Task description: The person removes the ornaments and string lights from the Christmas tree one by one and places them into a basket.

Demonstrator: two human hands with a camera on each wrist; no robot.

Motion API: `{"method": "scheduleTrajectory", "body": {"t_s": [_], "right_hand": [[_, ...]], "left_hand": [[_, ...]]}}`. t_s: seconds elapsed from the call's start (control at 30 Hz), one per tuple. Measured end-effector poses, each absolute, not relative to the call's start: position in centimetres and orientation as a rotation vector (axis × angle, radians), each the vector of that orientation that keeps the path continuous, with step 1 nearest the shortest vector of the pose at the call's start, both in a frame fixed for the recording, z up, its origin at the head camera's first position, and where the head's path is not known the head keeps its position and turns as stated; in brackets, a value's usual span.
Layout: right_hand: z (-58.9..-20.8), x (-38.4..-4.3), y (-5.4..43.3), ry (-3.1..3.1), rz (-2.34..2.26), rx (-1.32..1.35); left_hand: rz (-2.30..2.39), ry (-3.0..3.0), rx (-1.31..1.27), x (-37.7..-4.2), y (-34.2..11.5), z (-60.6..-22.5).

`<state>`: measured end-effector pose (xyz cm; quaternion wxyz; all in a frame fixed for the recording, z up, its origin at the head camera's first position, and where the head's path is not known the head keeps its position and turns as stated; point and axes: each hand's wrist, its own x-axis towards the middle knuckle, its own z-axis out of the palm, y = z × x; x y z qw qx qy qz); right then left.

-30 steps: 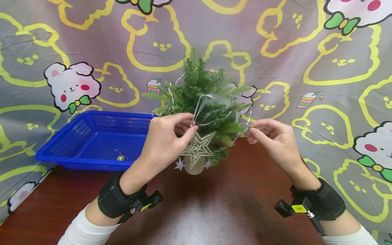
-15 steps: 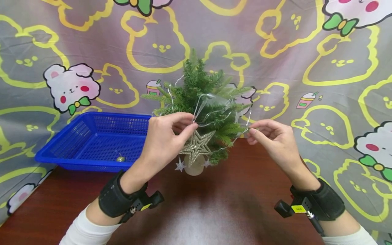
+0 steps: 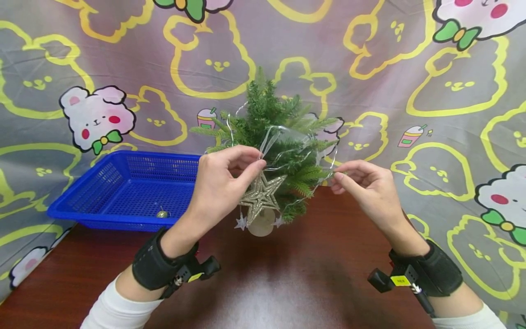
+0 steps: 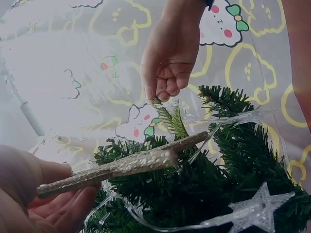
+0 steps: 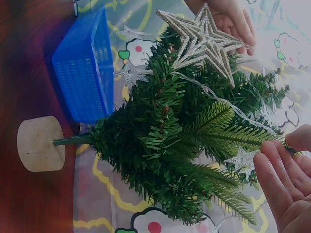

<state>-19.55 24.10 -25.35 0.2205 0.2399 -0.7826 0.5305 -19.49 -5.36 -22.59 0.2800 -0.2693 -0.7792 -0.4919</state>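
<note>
My left hand (image 3: 219, 183) pinches a gold glitter star ornament (image 3: 260, 197) by its top point, in front of a small artificial Christmas tree (image 3: 263, 107). In the right wrist view the star (image 5: 206, 42) faces the camera, its nested outlines showing. My right hand (image 3: 367, 185) pinches the tip of a light green branch (image 5: 243, 137) on the tree's right side. A string of clear star lights (image 3: 336, 155) winds around the tree, and one clear star (image 4: 260, 208) hangs close to the left wrist camera. The tree stands on a round pale wooden base (image 3: 261, 226).
A blue plastic basket (image 3: 123, 219) stands left of the tree, partly behind my left hand. Inside it lies a small gold ball ornament (image 3: 162, 213). A cartoon-print cloth (image 3: 370, 64) hangs behind the brown table (image 3: 328, 265).
My left hand has risen slightly, and the gold star has shifted a little left and tilted. My right hand keeps its pinch on the branch, nearly still.
</note>
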Motion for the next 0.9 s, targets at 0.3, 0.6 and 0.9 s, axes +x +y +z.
{"method": "scheduleTrajectory", "body": {"t_s": [0.3,0.6,0.9], "right_hand": [[-25.39,-19.57,24.14,-2.166,1.475,0.651],[-25.21,-19.48,24.07,-2.150,1.501,0.669],[-25.17,-19.35,23.93,-2.160,1.494,0.665]], "left_hand": [[-1.419,-2.044,-0.734,-19.70,-4.87,-22.65],[-1.404,-2.024,-0.743,-19.63,-4.70,-22.25],[-1.386,-2.007,-0.744,-19.64,-4.72,-21.91]]}}
